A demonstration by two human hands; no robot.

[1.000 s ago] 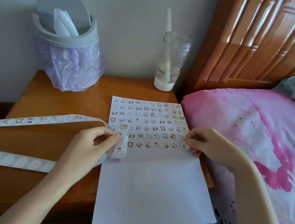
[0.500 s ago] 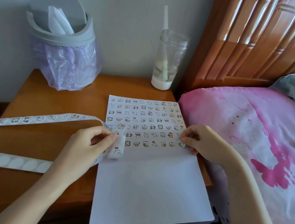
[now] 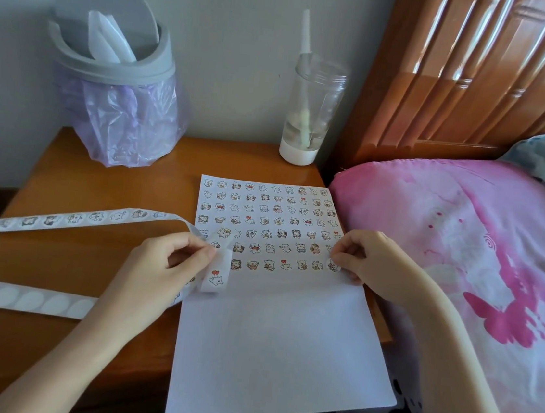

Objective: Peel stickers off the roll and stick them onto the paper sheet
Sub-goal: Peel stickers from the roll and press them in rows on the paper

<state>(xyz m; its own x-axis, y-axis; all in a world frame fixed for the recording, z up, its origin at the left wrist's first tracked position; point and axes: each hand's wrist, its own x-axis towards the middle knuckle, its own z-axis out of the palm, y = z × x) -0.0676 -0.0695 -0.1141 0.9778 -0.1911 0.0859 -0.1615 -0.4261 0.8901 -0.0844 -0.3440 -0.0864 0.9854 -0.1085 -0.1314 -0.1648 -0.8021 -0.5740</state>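
Right hand (image 3: 370,261) is pinching a small round white cartoon sticker (image 3: 333,266) at the end of the last row on the white paper sheet (image 3: 276,342). Left hand (image 3: 162,268) is gripping the long white sticker strip (image 3: 93,216) at the sheet's left edge. Risks: sticker landing crooked or overhanging the edge; the unweighted sheet, projecting off the orange wooden table (image 3: 63,182), sliding.

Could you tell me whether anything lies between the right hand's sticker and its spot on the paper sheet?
Nothing visible. The right hand pinches the sticker at the lowest row's right end; the left hand holds the sticker strip at the paper sheet's left edge.
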